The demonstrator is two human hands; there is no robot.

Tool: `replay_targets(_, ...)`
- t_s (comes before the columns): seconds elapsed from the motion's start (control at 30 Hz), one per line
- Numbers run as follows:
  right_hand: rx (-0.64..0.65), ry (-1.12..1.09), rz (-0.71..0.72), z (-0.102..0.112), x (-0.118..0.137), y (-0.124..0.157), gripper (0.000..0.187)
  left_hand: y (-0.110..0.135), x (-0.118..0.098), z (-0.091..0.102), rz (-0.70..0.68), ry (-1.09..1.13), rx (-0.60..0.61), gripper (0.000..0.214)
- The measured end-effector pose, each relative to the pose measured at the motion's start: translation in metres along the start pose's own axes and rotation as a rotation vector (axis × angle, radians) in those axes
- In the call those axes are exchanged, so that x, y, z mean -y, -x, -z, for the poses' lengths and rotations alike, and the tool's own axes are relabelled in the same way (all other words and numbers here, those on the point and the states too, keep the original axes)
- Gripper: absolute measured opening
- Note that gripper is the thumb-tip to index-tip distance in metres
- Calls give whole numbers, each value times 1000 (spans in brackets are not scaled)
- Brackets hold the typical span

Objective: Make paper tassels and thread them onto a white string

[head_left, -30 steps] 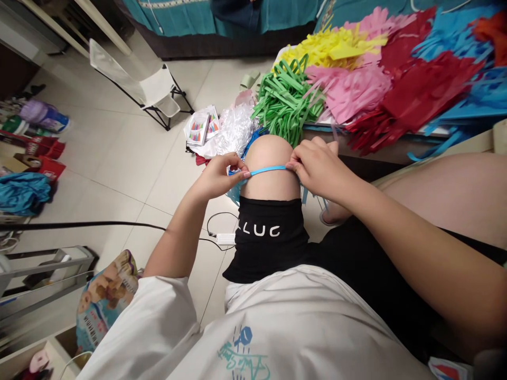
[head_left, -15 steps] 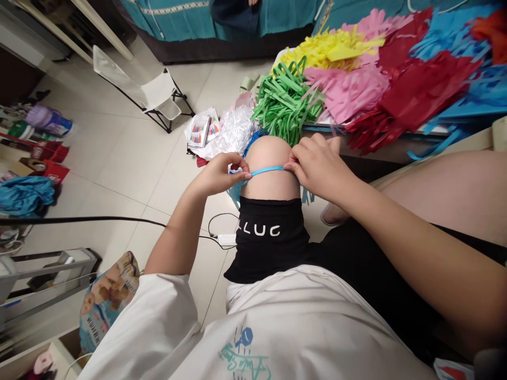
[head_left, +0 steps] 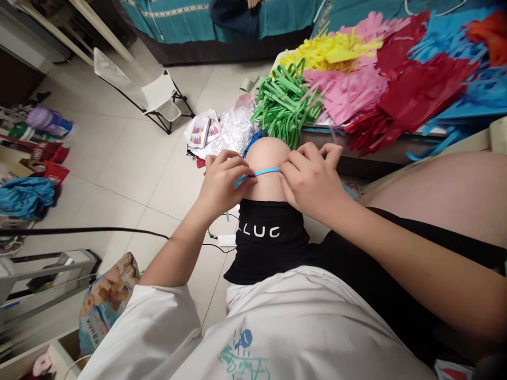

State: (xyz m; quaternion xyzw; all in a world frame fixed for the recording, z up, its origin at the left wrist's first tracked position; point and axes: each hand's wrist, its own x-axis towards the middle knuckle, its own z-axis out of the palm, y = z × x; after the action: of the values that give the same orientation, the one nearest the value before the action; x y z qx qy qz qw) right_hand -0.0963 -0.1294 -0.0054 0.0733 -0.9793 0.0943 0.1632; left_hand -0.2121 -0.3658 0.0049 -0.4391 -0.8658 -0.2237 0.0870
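A narrow blue paper strip [head_left: 266, 171] stretches between my two hands, just over my bare knee [head_left: 269, 151]. My left hand [head_left: 226, 182] pinches its left part, with some blue showing between the fingers. At the other end, the fingertips of my right hand [head_left: 311, 177] close on the strip; the far tip is hidden by the fingers. Beyond the knee lies a bundle of green fringed tissue paper [head_left: 287, 105], with a heap of shiny white streamers [head_left: 236, 129] to its left.
Yellow [head_left: 328, 50], pink [head_left: 348, 87] and red fringed paper [head_left: 420, 92] cover a low table at the right. A white folding chair [head_left: 156, 95] stands on the tiled floor. A black cable [head_left: 87, 230] crosses at left. Another person's hand [head_left: 253, 3] shows at the top.
Both hands have drawn closer together, so less of the blue strip shows between them. My left hand has turned, its back now facing up, and the hanging blue ends beside the knee are mostly hidden.
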Motion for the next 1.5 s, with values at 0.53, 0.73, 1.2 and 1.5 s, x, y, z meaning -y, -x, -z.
replay_targets(0.53,80,-157,9,11,-20,-16,32,-14,-17,8,20,12,102,12)
replay_targets(0.73,220,-346,79,49,-67,-39,27,-51,-13,41,-32,284,292,16)
replay_targets(1.2,237,-1397,-115,97,-177,-62,61,-214,-45,4,-20,1086,517,47)
replay_targets(1.5,-39,-1617,-320,91,-199,-31,59,-258,-102,-47,90,1471,493,24)
